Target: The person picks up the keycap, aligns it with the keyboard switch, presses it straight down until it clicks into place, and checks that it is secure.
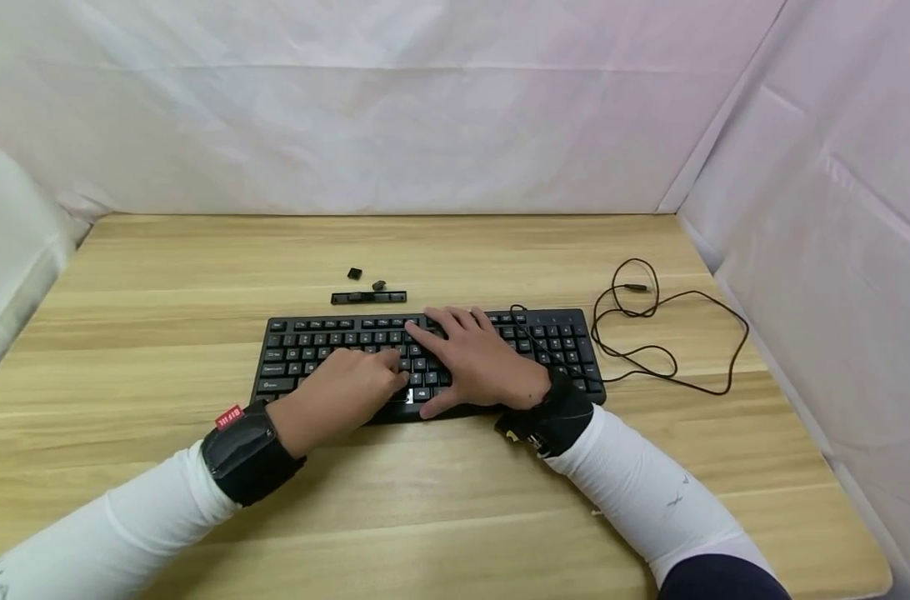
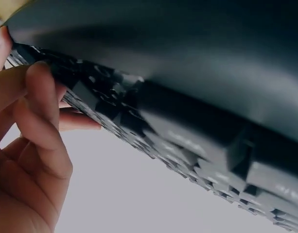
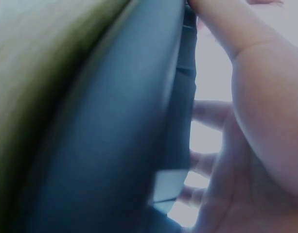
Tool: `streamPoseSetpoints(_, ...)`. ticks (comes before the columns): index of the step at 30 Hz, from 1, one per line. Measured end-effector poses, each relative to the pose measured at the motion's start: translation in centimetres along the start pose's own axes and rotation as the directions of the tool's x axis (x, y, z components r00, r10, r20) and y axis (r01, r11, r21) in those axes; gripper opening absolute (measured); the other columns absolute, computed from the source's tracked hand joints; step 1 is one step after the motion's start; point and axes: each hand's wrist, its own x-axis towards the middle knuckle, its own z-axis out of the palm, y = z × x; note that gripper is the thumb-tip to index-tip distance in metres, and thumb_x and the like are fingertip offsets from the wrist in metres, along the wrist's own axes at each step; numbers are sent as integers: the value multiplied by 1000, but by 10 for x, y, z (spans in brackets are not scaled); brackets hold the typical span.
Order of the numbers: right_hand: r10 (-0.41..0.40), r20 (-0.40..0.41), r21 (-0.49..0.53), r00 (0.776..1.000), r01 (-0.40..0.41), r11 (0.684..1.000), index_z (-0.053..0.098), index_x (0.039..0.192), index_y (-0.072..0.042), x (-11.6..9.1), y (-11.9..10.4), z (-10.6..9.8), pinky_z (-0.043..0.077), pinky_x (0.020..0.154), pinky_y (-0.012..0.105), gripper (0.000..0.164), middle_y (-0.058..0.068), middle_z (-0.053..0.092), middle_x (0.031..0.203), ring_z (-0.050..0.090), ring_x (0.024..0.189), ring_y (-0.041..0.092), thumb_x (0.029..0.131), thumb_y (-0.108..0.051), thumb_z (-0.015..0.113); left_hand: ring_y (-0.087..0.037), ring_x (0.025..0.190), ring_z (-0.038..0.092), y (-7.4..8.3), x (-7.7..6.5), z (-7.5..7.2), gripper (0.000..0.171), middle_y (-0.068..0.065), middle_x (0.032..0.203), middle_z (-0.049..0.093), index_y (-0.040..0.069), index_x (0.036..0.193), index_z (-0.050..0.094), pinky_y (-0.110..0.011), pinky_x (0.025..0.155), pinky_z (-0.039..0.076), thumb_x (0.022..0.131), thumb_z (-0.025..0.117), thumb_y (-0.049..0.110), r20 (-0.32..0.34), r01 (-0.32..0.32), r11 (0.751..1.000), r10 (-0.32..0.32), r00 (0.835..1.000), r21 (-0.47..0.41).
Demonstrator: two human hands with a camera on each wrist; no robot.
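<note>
A black keyboard [image 1: 323, 323] lies on the wooden table. My left hand [image 1: 347, 385] is over its front middle. Its curled fingers and thumb grip at a dark keycap in the lowest rows, seen in the left wrist view beside the fingertips [image 2: 41, 73]; the fingers partly hide the keycap. Flat on the keys just to the right rests my right hand [image 1: 485, 364], fingers spread, the thumb at the keyboard's front edge. Between the hands, a gap in the front row shows a small bright spot. The right wrist view is blurred along the keyboard's front edge [image 3: 114, 131].
Behind the keyboard lie a long black bar-shaped key [image 1: 368, 297], turned underside up, and two small loose keycaps, one at the left [image 1: 355, 273] and one nearer the bar [image 1: 379, 285]. A black cable [image 1: 672, 377] loops over the table at right. White cloth [image 1: 387, 125] hangs behind.
</note>
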Motion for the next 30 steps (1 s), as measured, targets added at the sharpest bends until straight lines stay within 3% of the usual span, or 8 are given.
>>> streamPoseSetpoints(4,9,-9,-4,1000,-9,1000,19,152,-21,-1,3,-2,20,107,60,111,14,19,153,16,135,32,66,-81,55,-9,57,56,-10,2,-8,8,0,78,66,15,86,76,-29,45,52,83,69,11,-59,36,993,-43,997,-115)
streamPoseSetpoints(8,12,-28,-11,1000,-12,1000,20,151,-20,-1,4,-4,20,107,60,111,14,20,153,17,135,32,66,-80,55,-11,65,61,-28,4,-19,12,-3,88,70,14,94,76,-31,50,54,84,69,16,-113,138,969,-163,980,-204)
streamPoseSetpoints(12,12,-11,-13,1000,-12,1000,19,152,-20,-2,3,-3,20,107,60,110,14,20,153,17,135,32,66,-80,55,-13,61,60,-46,7,-26,22,-8,95,69,11,103,73,-33,47,53,84,69,20,-76,217,956,-235,969,-199)
streamPoseSetpoints(18,6,-13,-18,1000,-6,1000,20,151,-20,-2,2,-2,21,107,60,110,14,19,153,17,135,32,66,-79,56,-16,61,59,-67,20,-28,24,-10,96,69,10,105,72,-35,46,51,84,70,19,-36,275,945,-286,958,-180)
streamPoseSetpoints(23,1,-10,-17,1000,-1,1000,20,151,-21,-1,1,0,21,107,60,110,15,20,153,17,135,32,66,-80,55,-20,67,61,-83,32,-21,22,-11,97,70,9,105,72,-39,48,51,84,69,16,-15,315,935,-322,947,-161)
streamPoseSetpoints(30,9,1,-28,1000,-9,1000,20,152,-22,1,0,3,21,107,60,111,13,20,153,18,134,32,64,-82,54,-21,71,63,-99,51,-12,24,-11,97,72,9,107,72,-41,51,53,84,68,15,84,396,910,-388,918,-124)
